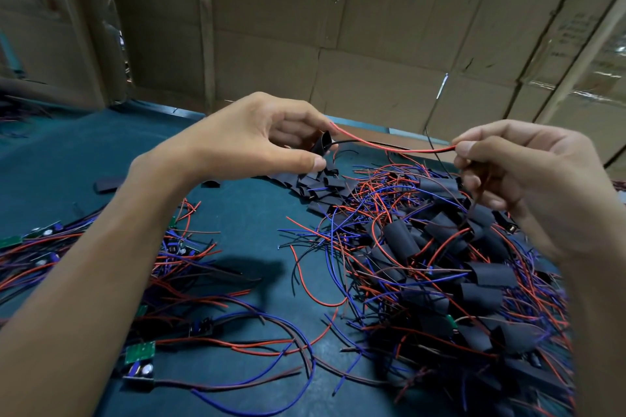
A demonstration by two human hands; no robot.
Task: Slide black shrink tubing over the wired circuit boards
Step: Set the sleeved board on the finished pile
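My left hand is raised over the table and pinches a piece of black shrink tubing between thumb and fingers. A red wire and a thin black wire run out of the tubing to the right. My right hand pinches the far ends of those wires between thumb and forefinger. Whether a board sits inside the held tubing is hidden. Bare green circuit boards with wires lie at the lower left. A heap of boards covered in black tubing lies at the right.
The dark teal table carries loose flat tubing pieces in the middle back and one stray piece at the left. Red, blue and black wires sprawl over both sides. A cardboard wall stands behind the table.
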